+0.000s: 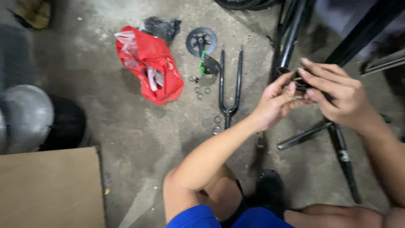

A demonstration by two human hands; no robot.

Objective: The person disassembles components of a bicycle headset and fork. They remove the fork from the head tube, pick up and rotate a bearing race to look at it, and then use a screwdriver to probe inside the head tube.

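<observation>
Knees bent low, left hand [276,101] and right hand [337,95] both pinch a small black ring part [301,82] (blurry) over the bike frame [291,42]; loosen that pinch, it probably rolls off among the washers [202,90].

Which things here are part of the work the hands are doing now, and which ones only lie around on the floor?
In the work:
- left hand and right hand, both on a small black ring part
- black bicycle frame close behind it

Lying about:
- black fork
- chainring
- small washers
- red bag
- cardboard box
</observation>
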